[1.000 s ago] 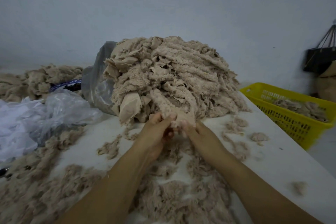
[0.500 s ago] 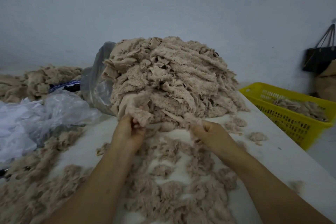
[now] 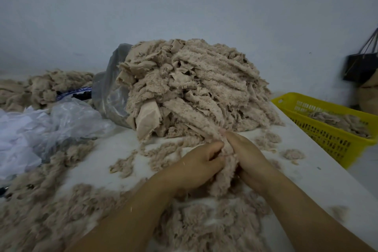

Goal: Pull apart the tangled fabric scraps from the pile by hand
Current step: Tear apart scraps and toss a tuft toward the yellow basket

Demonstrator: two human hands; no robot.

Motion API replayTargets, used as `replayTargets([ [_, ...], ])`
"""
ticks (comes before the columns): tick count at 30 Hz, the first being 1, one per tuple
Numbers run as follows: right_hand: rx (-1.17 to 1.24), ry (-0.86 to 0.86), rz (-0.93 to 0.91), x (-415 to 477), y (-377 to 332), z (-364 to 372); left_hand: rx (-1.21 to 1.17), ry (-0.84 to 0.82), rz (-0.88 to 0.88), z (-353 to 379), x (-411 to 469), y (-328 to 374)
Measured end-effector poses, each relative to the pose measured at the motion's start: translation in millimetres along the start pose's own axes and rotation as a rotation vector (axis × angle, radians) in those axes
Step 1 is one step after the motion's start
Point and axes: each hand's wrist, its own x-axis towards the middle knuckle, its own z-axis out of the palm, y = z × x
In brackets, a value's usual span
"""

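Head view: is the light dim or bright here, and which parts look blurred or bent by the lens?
Head view: dim, even, bluish light, no glare, only soft shadows; the fabric pile at centre is fairly sharp; the yellow basket and black bag at the right edge look smeared; the wide lens stretches the forearms at the bottom.

my feed is dim and flat, with a cool bluish cast over the wall (image 3: 184, 6). shadows around the pile (image 3: 194, 92) are soft and faint. the yellow basket (image 3: 329, 141) and dark bag (image 3: 362, 67) smear at the right edge, and the wide lens bends the corners.
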Motion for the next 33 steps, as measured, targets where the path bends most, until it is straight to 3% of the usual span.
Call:
replayTargets([
  [3,-0.148,0.107,-0.042,2.2,2.3,-1.5,-0.090,0.011,-0.068,-3.5,1.8,-4.8],
  [5,-0.428,0.150,-0.223,-2.5,-1.8,3.0,-0.323,0.123,-0.215,-8.2,3.7,-6.7],
  [8,-0.676,-0.044,-0.417,-11.4,-5.8,17.3,-0.786,0.261,-0.315,-23.3,7.3,-13.4],
  [11,-0.718,-0.255,-0.407,-13.0,2.5,23.8,-1.243,0.372,-0.302,-41.6,8.8,-23.4],
  [15,-0.686,-0.243,-0.297,-10.8,-0.3,12.2,-1.494,0.538,-0.183,-61.6,4.6,-35.2],
  [18,-0.593,-0.145,-0.219,-5.5,3.0,3.1,-1.429,0.586,-0.204,-61.4,6.5,-33.0],
  [22,-0.425,0.115,-0.186,-0.2,3.9,-7.2,-1.056,0.477,-0.223,-40.0,10.0,-17.3],
  [25,-0.145,-0.013,-0.067,0.3,4.3,-5.0,-0.743,0.280,-0.195,-10.1,9.3,-6.5],
  [27,-0.119,-0.106,-0.047,-3.2,3.2,3.2,-0.588,0.187,-0.178,2.1,8.2,-2.5],
  [33,-0.161,0.016,-0.006,-4.0,2.4,8.0,-0.361,0.016,-0.103,5.2,3.6,2.4],
])
